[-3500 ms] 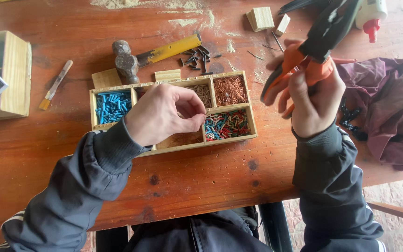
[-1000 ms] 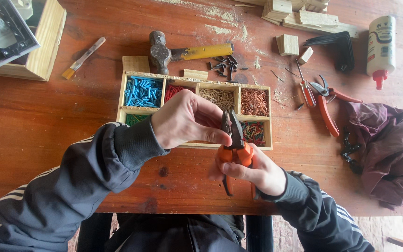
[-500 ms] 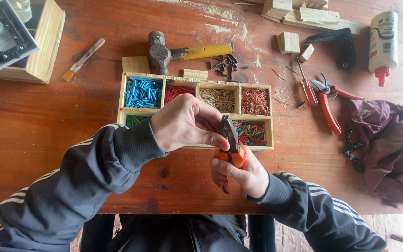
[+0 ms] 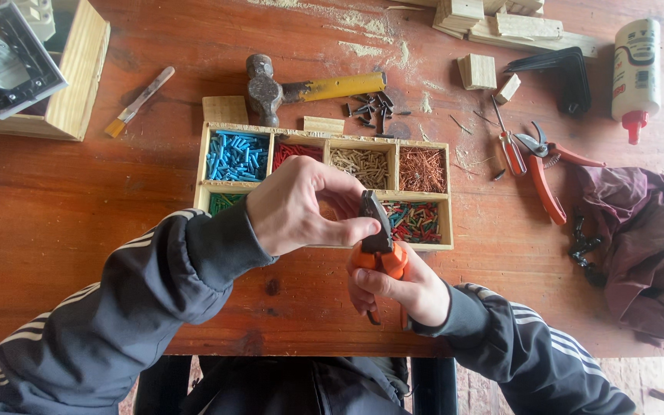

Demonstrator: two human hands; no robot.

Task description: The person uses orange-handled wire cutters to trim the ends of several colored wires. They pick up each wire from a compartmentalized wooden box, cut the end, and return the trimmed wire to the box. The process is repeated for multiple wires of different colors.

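Sawdust-strewn wooden desk [image 4: 78, 200] is carrying my compartment box [image 4: 324, 188]; just before it my right hand [image 4: 401, 288] is gripping orange pliers [image 4: 378, 242] while my left hand [image 4: 297, 207] is pinching at their tip, best kept steady.

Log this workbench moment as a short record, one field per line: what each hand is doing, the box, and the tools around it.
right hand: grips the orange handles of the pliers, jaws pointing up
left hand: fingertips pinched at the plier jaws; whatever is between them is too small to tell
compartment box: wooden, just behind the hands, holding sorted blue, red, tan, copper, green and mixed-colour small pieces
hammer: yellow handle, lying behind the box
loose dark nails: beside the hammer handle
cutters: red-handled, lying right of the box
glue bottle: far right, on its side
cloth: purple, bunched at right edge
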